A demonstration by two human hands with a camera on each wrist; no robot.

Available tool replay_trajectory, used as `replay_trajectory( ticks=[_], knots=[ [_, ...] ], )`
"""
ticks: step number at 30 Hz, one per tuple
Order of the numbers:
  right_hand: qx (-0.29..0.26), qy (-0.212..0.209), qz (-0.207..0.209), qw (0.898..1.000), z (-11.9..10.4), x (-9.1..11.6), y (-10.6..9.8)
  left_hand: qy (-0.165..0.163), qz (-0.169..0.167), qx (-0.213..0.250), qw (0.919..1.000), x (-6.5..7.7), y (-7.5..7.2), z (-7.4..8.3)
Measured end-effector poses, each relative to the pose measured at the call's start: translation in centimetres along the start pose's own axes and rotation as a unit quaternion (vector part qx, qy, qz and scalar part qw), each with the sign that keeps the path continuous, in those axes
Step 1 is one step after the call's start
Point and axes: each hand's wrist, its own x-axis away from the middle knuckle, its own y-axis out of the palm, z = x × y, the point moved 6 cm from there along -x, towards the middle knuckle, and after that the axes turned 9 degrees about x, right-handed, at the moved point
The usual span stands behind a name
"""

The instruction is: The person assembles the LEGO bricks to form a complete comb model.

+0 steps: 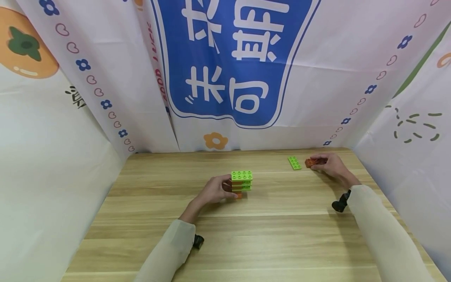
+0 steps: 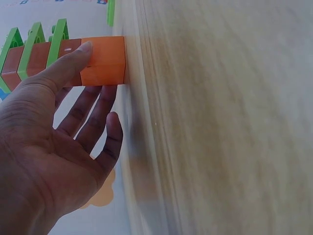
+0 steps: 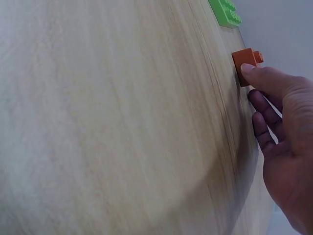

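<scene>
A tower of toy building bricks (image 1: 241, 176) stands near the middle of the table, with green plates and brown bricks alternating above an orange brick (image 2: 108, 61) at the bottom. My left hand (image 1: 216, 190) holds the tower low down from its left side, the thumb on the orange brick and the other fingers behind. Toward the far right, my right hand (image 1: 331, 166) pinches a reddish-brown brick (image 3: 246, 61) between thumb and fingers, at the table surface. Just left of that brick lies a flat green plate (image 1: 294, 163), studs up.
The wooden table (image 1: 267, 243) reaches back to a white printed cloth (image 1: 303, 98) hanging behind it. More cloth hangs along the left and right sides. Black straps with small devices (image 1: 340, 203) sit at both wrists.
</scene>
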Motion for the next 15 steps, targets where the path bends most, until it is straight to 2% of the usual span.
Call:
replay_trajectory(
  ticks=[5, 15],
  knots=[
    [-0.001, 0.000, -0.007, 1.000, -0.2, 0.3, 0.0, 0.003, 0.001, -0.006, 1.0000, 0.0, 0.0, -0.1],
    [0.003, -0.028, -0.001, 1.000, -1.6, 0.8, -0.6, 0.006, 0.003, -0.011, 0.9999, -0.1, 0.0, -0.1]
  ],
)
